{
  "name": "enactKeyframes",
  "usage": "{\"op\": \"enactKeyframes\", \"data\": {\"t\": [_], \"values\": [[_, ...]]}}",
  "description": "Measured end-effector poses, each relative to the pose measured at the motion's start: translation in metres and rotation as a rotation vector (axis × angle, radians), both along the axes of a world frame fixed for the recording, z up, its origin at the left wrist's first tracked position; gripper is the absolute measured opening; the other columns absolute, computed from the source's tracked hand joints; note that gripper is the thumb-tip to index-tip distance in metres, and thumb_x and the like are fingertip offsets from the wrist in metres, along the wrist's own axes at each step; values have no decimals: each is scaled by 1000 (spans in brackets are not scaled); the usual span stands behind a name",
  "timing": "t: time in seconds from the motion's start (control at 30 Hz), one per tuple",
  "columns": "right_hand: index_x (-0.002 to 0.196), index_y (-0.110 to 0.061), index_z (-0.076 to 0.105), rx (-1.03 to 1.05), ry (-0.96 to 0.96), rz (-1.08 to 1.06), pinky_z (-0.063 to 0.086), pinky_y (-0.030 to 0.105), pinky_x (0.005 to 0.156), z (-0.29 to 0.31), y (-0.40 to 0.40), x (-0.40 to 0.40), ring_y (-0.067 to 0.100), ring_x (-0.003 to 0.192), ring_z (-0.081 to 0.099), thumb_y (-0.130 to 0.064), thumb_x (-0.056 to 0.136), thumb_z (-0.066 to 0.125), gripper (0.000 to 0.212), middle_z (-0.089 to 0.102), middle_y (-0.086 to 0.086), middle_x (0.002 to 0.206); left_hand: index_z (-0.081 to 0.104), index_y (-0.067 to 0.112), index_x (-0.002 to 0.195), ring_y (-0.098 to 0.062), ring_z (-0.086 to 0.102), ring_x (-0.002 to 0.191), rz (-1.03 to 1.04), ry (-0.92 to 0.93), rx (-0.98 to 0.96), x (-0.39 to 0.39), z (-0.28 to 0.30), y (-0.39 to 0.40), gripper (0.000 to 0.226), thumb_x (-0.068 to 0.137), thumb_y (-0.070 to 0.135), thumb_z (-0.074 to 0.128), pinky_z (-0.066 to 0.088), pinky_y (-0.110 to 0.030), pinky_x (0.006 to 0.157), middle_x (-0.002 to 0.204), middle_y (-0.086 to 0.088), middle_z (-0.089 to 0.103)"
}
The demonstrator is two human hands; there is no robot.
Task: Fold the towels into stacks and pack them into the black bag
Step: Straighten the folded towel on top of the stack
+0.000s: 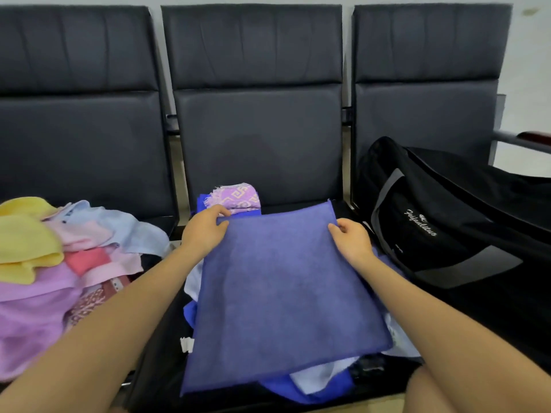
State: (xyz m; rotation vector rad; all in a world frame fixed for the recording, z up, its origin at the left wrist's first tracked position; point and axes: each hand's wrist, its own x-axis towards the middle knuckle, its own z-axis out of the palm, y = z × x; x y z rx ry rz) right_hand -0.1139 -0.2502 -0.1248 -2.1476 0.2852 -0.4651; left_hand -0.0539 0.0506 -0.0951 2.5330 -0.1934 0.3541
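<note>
The blue towel (283,293) lies folded flat on the middle seat (259,150) of a row of dark padded chairs, resting on a few loose pale and bright blue cloths rather than on the seat itself, and you hold it at its two far corners: your left hand (205,228) pinches the far left corner between thumb and fingers, and your right hand (351,238) grips the far right corner, though from this angle it is hard to say how firmly the right fingers close. If you draw those corners toward you for the next fold, the loose cloths underneath could slide or bunch, so the fold may come out crooked and the near edge could slip off the front of the seat. Uneven pull between the two hands would skew the layers. Just behind the towel sits a folded lilac patterned towel (237,196) on another blue one; lifting carelessly could knock that small stack. The black bag (441,222) rests on the seat to your right, near the towel, and whether its opening is clear cannot be judged. On the seat to your left a heap of unfolded towels (53,263) in yellow, pink, lilac and pale blue waits. A pale wall (524,55) stands behind the chairs.
</note>
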Motion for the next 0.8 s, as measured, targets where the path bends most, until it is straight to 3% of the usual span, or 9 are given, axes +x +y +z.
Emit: {"op": "enactKeyframes", "data": {"t": [0.07, 0.1, 0.17, 0.23, 0.37, 0.5, 0.57, 0.7, 0.8], "values": [[91, -4, 59, -110, 143, 18, 37, 32, 64, -8, -4, 7, 23, 76, 54, -20, 93, 52, 17, 60, 7, 81, 57, 19, 124, -27, 55, 106, 18, 2, 30, 5, -11, -1, 34, 90, 18, 57, 47, -39, 87, 109, -7, 59], [107, -8, 60, -159, 232, 40, 41, 31, 74, -12, -6, 8, 26, 92, 59, -22, 92, 54, 21, 64, 7, 98, 55, 18, 127, -30, 50, 113, 38, 3, 64, 6, -17, -2, 38, 89, 19, 59, 45, -41, 92, 116, -10, 56], [130, -11, 50, -272, 330, 66, 41, 32, 90, -14, -6, 6, 31, 114, 54, -24, 91, 56, 41, 57, 12, 124, 53, 18, 129, -32, 42, 121, 62, -4, 79, 1, -26, -8, 42, 89, 26, 62, 41, -43, 97, 126, -14, 52], [137, -13, 44, -409, 279, 74, 37, 35, 99, -8, -1, -2, 33, 124, 44, -27, 92, 56, 49, 48, 15, 133, 53, 19, 129, -29, 41, 123, -6, -42, 38, -12, -29, -18, 44, 88, 32, 64, 39, -41, 100, 126, -10, 53], [129, -16, 53, -444, 103, 188, 40, 34, 96, 17, 16, -27, 24, 119, 44, -25, 92, 57, 38, 51, 8, 122, 59, 23, 120, -11, 52, 108, -308, -68, -13, -57, -16, -35, 38, 86, 40, 66, 41, -26, 95, 112, 4, 59], [90, -17, 67, -302, 14, 476, 49, 30, 78, 30, 42, -71, 12, 77, 58, -19, 88, 63, 5, 64, -5, 83, 68, 25, 90, -6, 59, 83, -517, -65, 9, -101, 8, -36, 12, 87, 35, 64, 46, -20, 75, 87, 11, 65], [80, -17, 67, -351, 39, 652, 47, 26, 66, 29, 53, -99, 7, 64, 53, -25, 87, 67, 11, 62, -9, 70, 68, 23, 85, -7, 57, 74, -565, 20, 39, -117, 11, -31, 9, 89, 30, 64, 44, -18, 67, 79, 9, 66], [86, -25, 62, -659, 110, 969, 41, 25, 71, 14, 57, -138, 6, 75, 46, -46, 75, 75, 27, 57, -8, 80, 61, 31, 79, -3, 53, 67, -759, 211, 205, -138, -13, -15, 18, 80, 48, 56, 40, -12, 62, 71, 9, 61], [97, -23, 60, -808, 56, 1009, 35, 26, 75, 3, 56, -143, 12, 86, 45, -47, 73, 74, 37, 55, -6, 90, 56, 35, 84, -7, 53, 72, -818, 267, 286, -144, -36, -6, 28, 71, 58, 47, 42, -14, 64, 78, 7, 62]]}}
